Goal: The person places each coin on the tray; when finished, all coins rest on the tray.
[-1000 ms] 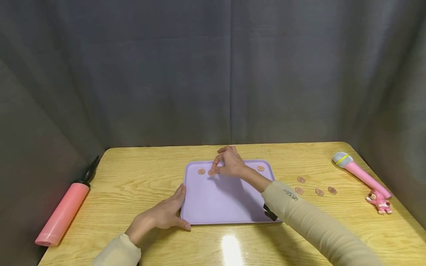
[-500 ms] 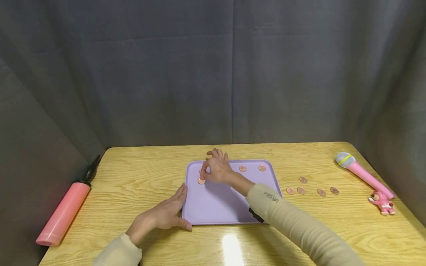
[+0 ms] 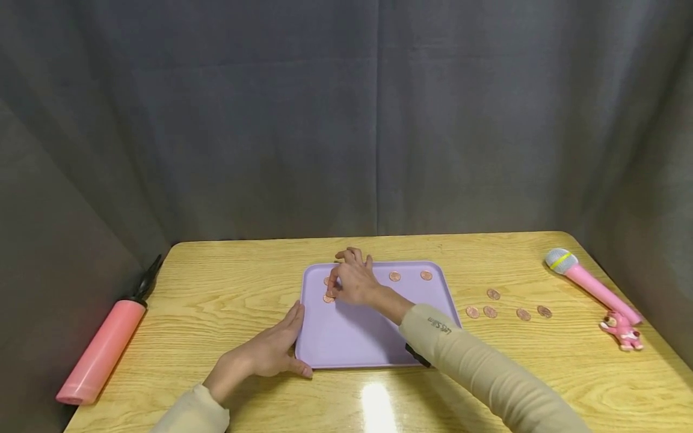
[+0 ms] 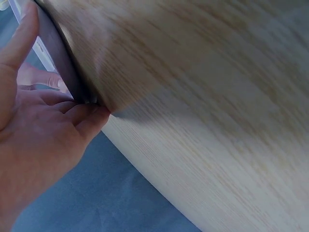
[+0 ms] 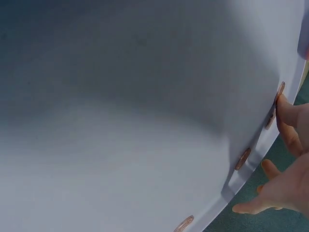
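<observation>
A lilac tray point(image 3: 368, 337) lies on the wooden table. My left hand point(image 3: 271, 349) rests against its near left corner, fingers straight along the left rim and thumb along the front; the left wrist view shows these fingers point(image 4: 91, 121) touching the rim. Over the tray's far left part, my right hand point(image 3: 354, 281) pinches a copper coin point(image 3: 328, 299) at the tray surface. Just behind it lies another coin point(image 3: 326, 281), partly covered by the fingers. Two more coins point(image 3: 394, 276) sit along the far rim. In the right wrist view, thumb and finger meet at the coin point(image 5: 281, 88).
Several loose coins point(image 3: 489, 312) lie on the table right of the tray. Farther right are a pink toy microphone point(image 3: 592, 285) and a small pink bear figure point(image 3: 621, 331). A pink hand pump point(image 3: 103, 352) lies along the left edge. Dark curtains point(image 3: 271, 120) surround the table.
My right hand has moved left and slightly nearer with the coin, from the far row to just in front of the leftmost coin. It has barely moved over the last half second. The left hand stays put.
</observation>
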`<state>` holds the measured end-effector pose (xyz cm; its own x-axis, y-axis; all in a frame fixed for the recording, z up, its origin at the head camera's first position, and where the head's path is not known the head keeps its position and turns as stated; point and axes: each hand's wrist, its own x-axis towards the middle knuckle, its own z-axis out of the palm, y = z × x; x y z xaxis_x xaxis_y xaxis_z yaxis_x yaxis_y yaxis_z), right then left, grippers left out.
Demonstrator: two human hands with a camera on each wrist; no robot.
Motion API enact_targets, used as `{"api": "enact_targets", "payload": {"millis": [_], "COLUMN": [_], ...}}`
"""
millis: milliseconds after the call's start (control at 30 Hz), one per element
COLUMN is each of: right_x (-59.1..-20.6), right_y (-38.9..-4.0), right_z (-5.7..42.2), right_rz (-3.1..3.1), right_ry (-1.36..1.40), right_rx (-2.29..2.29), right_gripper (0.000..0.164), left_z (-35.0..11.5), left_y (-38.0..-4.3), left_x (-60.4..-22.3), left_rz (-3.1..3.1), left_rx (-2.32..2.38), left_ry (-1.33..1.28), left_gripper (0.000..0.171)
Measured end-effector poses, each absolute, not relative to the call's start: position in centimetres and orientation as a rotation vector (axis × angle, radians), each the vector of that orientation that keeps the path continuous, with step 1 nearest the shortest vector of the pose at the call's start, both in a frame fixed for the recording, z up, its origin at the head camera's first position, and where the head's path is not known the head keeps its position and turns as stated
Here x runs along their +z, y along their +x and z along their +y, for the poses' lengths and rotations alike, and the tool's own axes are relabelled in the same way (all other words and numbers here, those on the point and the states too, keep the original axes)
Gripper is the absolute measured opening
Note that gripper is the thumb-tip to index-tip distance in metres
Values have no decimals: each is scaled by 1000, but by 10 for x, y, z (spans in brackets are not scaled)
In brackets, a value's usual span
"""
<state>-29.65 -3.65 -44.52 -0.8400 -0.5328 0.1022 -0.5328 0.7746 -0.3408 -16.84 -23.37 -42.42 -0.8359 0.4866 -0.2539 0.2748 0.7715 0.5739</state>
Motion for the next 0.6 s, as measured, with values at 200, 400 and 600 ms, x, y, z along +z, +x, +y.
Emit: {"api": "enact_targets", "payload": {"millis": [200, 400, 600], "right_x": [-447, -436, -430], "right_y": [-294, -304, -308], "right_z": [-26, 29, 125], "right_rz": [2955, 3006, 2987], "right_ry": [-901, -907, -856], "right_rx": [-774, -1011, -1142], "right_gripper": [7, 9, 9], "left_z": [-233, -235, -235], "left_y": [-168, -168, -167], "left_x": [-425, -422, -421], "left_rz": [2560, 2581, 2571], "left_rx": [764, 757, 776], "left_ry": [584, 577, 586], "left_gripper": [115, 115, 115]}}
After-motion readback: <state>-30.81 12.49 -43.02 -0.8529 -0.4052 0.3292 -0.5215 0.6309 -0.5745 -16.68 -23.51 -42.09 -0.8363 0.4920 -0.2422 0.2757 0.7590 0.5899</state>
